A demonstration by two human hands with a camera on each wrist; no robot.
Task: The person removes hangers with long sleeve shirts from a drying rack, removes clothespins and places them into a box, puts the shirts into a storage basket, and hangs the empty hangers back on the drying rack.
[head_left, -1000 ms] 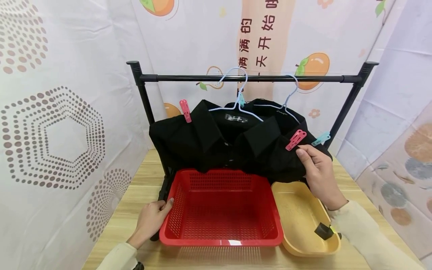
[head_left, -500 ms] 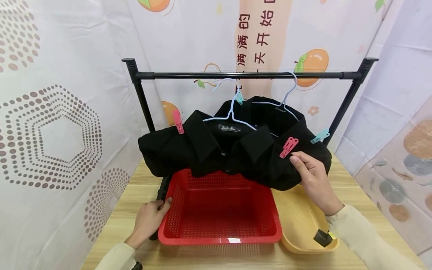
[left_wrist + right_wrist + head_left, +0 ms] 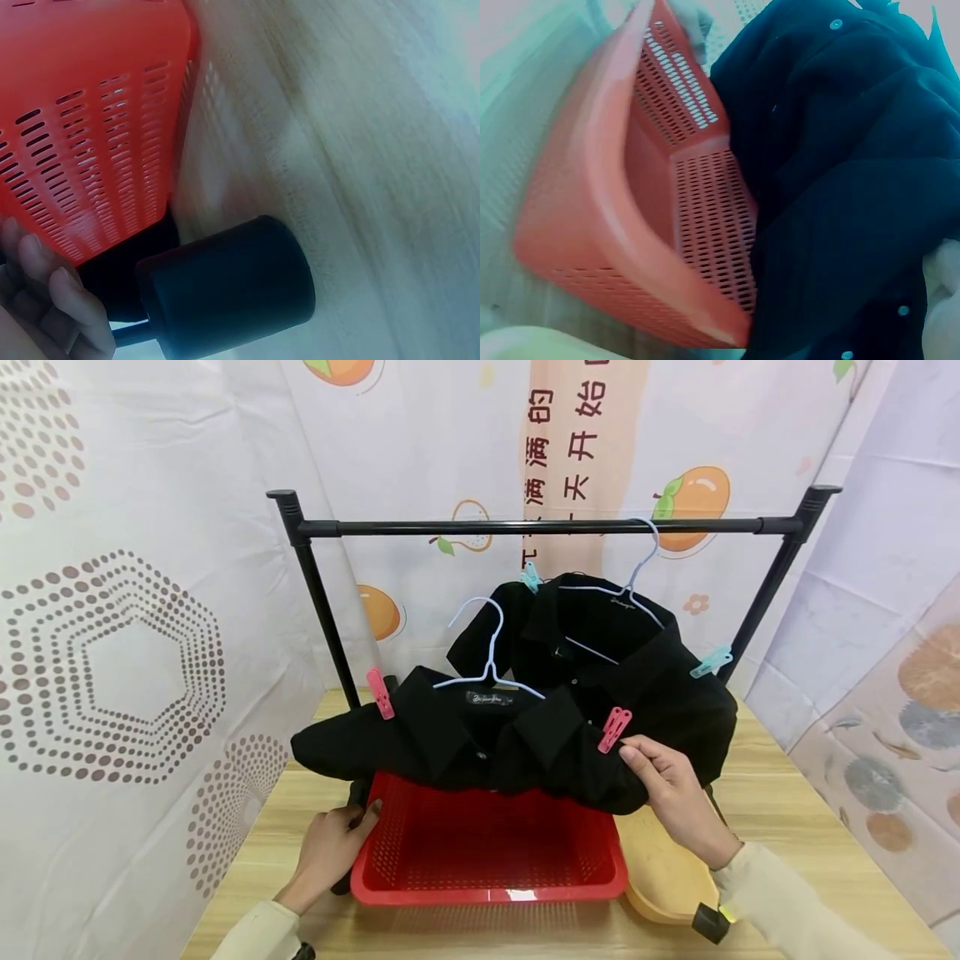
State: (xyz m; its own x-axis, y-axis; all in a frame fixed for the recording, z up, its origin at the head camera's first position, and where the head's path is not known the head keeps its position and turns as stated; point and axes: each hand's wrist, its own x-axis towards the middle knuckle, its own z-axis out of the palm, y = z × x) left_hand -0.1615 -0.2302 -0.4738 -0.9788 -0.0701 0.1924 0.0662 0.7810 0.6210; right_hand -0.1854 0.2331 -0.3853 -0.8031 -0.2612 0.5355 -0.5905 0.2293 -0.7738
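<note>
My right hand (image 3: 678,802) pinches a black shirt (image 3: 420,735) at its shoulder, beside a pink clothespin (image 3: 615,729). A pale blue hanger (image 3: 492,667) sits inside this shirt, its hook below the rack's bar and free of it. Another pink clothespin (image 3: 381,693) is on the opposite shoulder. The shirt hangs over the back part of a red basket (image 3: 487,896), covering some of it. With my left hand (image 3: 330,852) I grip the basket's left rim, thumb over the edge. In the right wrist view the black cloth (image 3: 840,210) hangs beside the perforated basket wall.
A second black shirt (image 3: 675,702) hangs from the black rack bar (image 3: 450,527), with light blue clothespins (image 3: 712,662) on it. Right of the basket lies a yellow tray (image 3: 667,881). A black cylindrical part (image 3: 232,289) stands near my left hand.
The shirt in my right hand has come down and forward, its hanger's hook leaving the bar. The second shirt behind is more exposed. My left hand stays on the basket rim.
</note>
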